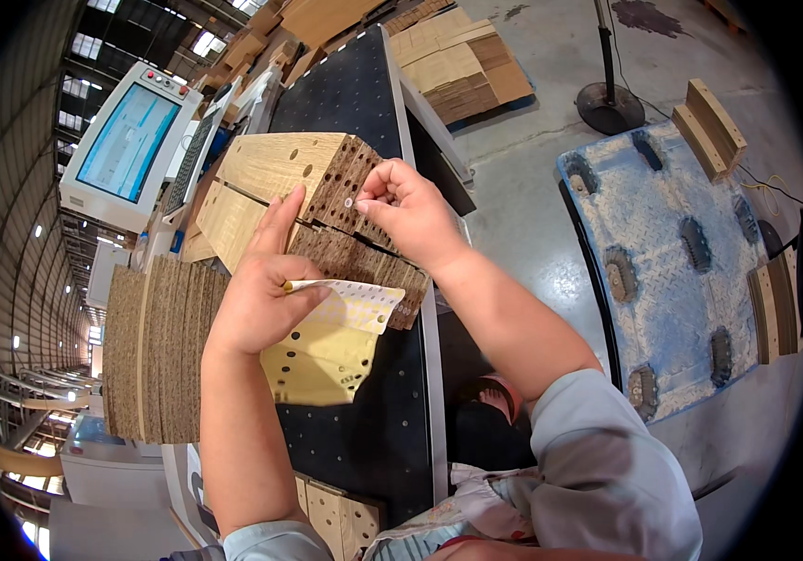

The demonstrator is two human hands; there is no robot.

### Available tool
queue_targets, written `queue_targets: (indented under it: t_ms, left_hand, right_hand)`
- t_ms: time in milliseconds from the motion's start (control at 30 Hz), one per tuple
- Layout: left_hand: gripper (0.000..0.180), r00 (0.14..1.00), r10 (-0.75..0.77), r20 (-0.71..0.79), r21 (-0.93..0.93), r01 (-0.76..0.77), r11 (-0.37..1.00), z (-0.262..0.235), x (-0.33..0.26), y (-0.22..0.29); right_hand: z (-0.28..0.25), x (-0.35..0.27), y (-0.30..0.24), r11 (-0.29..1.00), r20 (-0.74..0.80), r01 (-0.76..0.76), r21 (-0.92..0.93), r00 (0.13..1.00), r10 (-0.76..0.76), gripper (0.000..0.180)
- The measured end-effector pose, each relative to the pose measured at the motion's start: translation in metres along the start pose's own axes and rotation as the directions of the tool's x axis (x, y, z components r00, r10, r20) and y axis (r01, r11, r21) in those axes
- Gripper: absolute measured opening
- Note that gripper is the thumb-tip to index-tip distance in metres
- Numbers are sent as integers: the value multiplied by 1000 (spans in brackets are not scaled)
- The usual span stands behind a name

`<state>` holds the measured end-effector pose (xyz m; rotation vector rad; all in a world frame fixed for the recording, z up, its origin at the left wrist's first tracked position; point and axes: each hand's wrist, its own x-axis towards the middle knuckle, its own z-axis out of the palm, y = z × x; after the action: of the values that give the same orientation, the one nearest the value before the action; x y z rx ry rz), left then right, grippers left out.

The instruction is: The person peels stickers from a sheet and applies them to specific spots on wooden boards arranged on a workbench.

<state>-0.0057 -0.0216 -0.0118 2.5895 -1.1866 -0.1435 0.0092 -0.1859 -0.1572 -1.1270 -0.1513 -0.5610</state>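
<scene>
My left hand (271,299) grips a sheet of small round stickers (364,297) between thumb and fingers. The sheet's yellow part, dotted with round holes, hangs below over the black table. The outstretched fingers of this hand rest on the wood-grain face of a stack of drilled boards (275,159). My right hand (415,215) is closed in a pinch at the drilled end of that stack. At its fingertips is a small round white sticker (348,203), against the board edge. A second stack of boards (355,262) lies alongside, across a dark gap.
The black table (336,89) has a pale metal rim. At the left stand a monitor (129,140), a keyboard (188,164) and upright chipboard panels (168,351). A blue pallet (654,271) bearing board pieces (712,131) and a stand with a round base (610,107) are at the right.
</scene>
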Motion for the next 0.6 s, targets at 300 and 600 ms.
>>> queue_targets:
  t_ms: [300, 600]
  left_hand:
    - [9, 1000, 5, -9, 6, -5, 1000, 1, 0, 2]
    - [9, 1000, 25, -18, 16, -25, 1000, 2, 1, -2]
  right_hand:
    - [9, -1, 20, 909, -103, 316, -271, 930, -354, 20]
    - [-25, 20, -1, 934, -229, -152, -323, 970, 78, 36]
